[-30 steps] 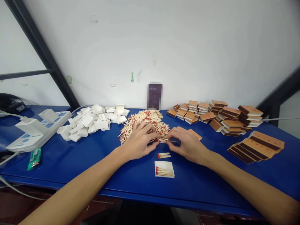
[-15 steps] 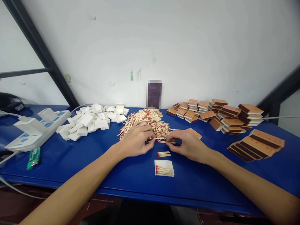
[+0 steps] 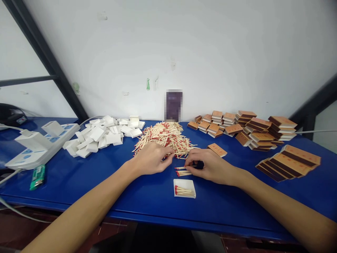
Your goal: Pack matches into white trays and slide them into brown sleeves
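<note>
A heap of loose red-tipped matches (image 3: 164, 131) lies at the middle of the blue table. At its front edge is my left hand (image 3: 151, 158), thumb and forefinger closed together; whatever is between their tips is too small to make out. My right hand (image 3: 210, 165) pinches a match (image 3: 180, 168) just behind a short row of matches (image 3: 183, 173) with their red heads to the left. Nearer to me stands a white inner tray (image 3: 191, 186) of a matchbox, with several matches lying in it. One orange matchbox sleeve (image 3: 217, 149) rests behind my right hand.
White empty trays (image 3: 105, 133) are piled on the left, by a power strip (image 3: 52, 144) with plugs and a green lighter (image 3: 38, 177). Orange matchbox sleeves (image 3: 259, 130) are stacked on the right, with a fanned row (image 3: 289, 161) nearer. A white wall (image 3: 210, 52) stands behind.
My right hand has come from the heap's edge toward me, bringing a match to the short row. My left hand has shifted slightly, with its fingers drawn lower at the heap's front.
</note>
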`<state>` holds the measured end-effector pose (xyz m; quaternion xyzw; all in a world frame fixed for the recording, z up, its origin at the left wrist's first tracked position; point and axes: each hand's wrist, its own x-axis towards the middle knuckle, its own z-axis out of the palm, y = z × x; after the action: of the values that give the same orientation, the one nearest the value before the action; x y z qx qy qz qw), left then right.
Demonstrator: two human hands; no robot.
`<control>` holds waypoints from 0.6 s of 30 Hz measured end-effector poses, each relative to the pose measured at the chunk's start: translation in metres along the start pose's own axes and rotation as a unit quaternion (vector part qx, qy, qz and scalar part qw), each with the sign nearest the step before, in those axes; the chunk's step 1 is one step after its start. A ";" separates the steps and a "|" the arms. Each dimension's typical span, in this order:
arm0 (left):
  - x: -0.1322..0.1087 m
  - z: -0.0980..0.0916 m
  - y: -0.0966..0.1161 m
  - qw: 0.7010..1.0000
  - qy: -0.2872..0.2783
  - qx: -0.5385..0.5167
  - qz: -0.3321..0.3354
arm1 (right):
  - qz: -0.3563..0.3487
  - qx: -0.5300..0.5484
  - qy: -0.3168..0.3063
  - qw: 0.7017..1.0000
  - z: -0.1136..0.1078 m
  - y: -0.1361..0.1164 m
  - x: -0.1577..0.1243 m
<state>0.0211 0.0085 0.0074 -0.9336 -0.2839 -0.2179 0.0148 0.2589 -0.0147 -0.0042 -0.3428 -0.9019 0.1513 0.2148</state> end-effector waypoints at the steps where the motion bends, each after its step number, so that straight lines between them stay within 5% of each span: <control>1: 0.000 0.000 0.000 1.000 -0.005 -0.003 0.002 | 0.002 0.002 -0.002 1.000 -0.001 0.000 0.000; 18: -0.001 0.005 0.000 0.996 -0.078 0.013 0.042 | 0.040 -0.030 0.058 0.997 -0.002 0.007 -0.002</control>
<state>0.0228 0.0090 0.0025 -0.9586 -0.2475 -0.1399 0.0138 0.2646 -0.0107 -0.0061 -0.3933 -0.8776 0.1124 0.2500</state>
